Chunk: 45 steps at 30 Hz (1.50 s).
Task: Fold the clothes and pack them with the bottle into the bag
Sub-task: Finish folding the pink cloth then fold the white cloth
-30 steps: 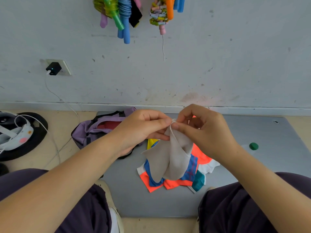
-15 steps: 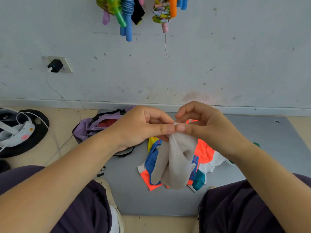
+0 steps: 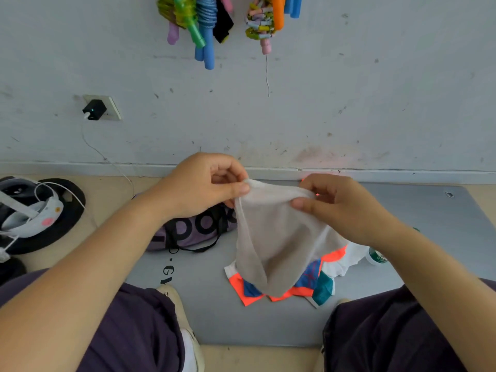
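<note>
The left hand (image 3: 204, 183) and right hand (image 3: 335, 205) are each pinching the top hem of a thin, soft grey garment (image 3: 271, 237) with curled fingers, holding it hanging limp over the bright patchwork clothes (image 3: 316, 280) on the smooth grey mat (image 3: 204, 318), with the purple fabric bag (image 3: 188, 232) lying below the left fingers and the bottle (image 3: 375, 256) peeking out under the right wrist.

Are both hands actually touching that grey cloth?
Touching. The head view shows the left hand and the right hand each pinching the top edge of the grey cloth, which hangs between them.
</note>
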Motion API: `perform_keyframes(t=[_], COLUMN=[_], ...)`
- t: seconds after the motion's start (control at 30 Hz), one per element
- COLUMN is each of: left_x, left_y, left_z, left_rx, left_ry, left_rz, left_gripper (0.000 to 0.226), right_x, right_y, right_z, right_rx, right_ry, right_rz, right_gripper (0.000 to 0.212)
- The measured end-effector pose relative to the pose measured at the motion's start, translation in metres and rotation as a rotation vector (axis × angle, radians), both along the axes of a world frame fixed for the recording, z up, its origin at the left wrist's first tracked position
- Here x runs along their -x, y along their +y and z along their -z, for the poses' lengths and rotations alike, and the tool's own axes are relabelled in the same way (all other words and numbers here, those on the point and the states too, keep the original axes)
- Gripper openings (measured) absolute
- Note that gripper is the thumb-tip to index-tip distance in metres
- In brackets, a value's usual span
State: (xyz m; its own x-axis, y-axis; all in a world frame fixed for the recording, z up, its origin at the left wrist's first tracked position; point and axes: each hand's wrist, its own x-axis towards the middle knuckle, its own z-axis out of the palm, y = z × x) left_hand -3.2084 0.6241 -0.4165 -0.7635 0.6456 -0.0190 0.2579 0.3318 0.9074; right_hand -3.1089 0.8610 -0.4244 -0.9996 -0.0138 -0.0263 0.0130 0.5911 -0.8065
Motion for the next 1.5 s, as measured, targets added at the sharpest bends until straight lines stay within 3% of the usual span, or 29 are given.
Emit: perform_keyframes(t=[0.13, 0.3, 0.5, 0.73, 0.97, 1.27, 1.5], left_x=[-0.004, 0.001, 0.021, 0.032, 0.033, 0.037, 0.037], left_y=[0.002, 0.0, -0.022, -0.043, -0.04, -0.038, -0.034], left_z=[0.008, 0.007, 0.007, 0.02, 0.03, 0.042, 0.047], left_rx=[0.103, -0.075, -0.168, 0.002, 0.117, 0.126, -0.201], left_ry=[0.089, 0.185, 0.245, 0.272, 0.218, 0.182, -0.161], left_rz=[0.034, -0.166, -0.415, -0.451, -0.413, -0.413, -0.432], left_gripper=[0.008, 0.009, 0.006, 0.016, 0.01, 0.011, 0.01], right_x=[-0.001, 0.003, 0.012, 0.012, 0.019, 0.022, 0.024], right_y=[-0.002, 0.006, 0.032, 0.051, 0.057, 0.055, 0.057], right_z=[0.002, 0.007, 0.019, 0.018, 0.023, 0.021, 0.023], right_rx=[-0.005, -0.032, -0.258, -0.392, -0.522, -0.513, -0.391], right_ry=[0.013, 0.005, 0.027, 0.169, 0.231, 0.276, 0.261], right_rz=[-0.034, -0.026, 0.084, 0.198, 0.202, 0.231, 0.273], right_gripper=[0.014, 0.013, 0.012, 0.015, 0.007, 0.004, 0.007])
